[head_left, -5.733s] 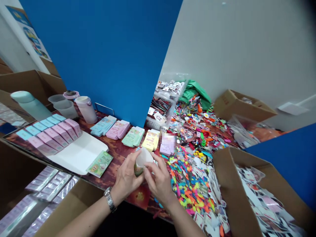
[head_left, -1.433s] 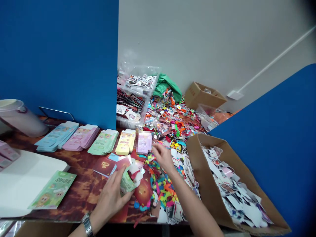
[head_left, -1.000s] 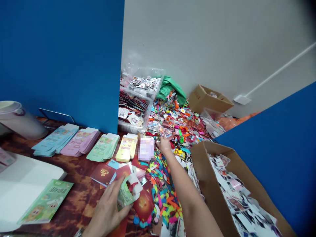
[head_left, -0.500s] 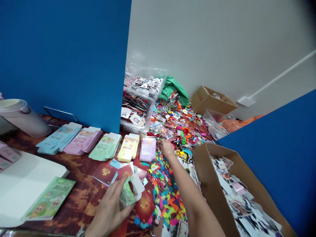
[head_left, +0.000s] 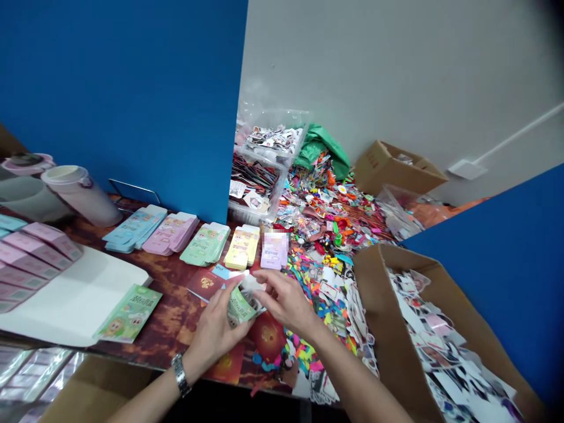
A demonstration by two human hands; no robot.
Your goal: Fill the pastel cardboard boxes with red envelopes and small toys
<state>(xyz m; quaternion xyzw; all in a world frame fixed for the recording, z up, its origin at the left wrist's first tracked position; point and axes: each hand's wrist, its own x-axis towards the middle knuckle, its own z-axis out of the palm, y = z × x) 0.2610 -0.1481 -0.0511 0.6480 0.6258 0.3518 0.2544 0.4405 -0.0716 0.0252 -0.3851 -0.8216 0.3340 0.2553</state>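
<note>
My left hand (head_left: 215, 329) is wrapped round a small green box (head_left: 240, 306), whose open top faces right. My right hand (head_left: 284, 296) is at that opening, fingers bent close to the white flap; whether they hold anything is hidden. Behind the hands, flat cartons stand in a row of stacks: blue (head_left: 136, 229), pink (head_left: 171, 233), green (head_left: 205, 244), yellow (head_left: 242, 247) and purple (head_left: 274, 249). Red cards (head_left: 206, 283) lie just behind my left hand. A flat green packet (head_left: 129, 314) rests on the white board's right edge.
Colourful small pieces (head_left: 339, 226) cover the table to the right. A cardboard box (head_left: 388, 329) of paper cutouts stands at right. Clear bins (head_left: 275, 205) sit behind a blue partition (head_left: 176, 106). Pink boxes (head_left: 33, 255) stand on the white board (head_left: 79, 294) at left.
My right hand has come back from the pile of small pieces to the mouth of the green box. My left hand still holds the box. The view has shifted left.
</note>
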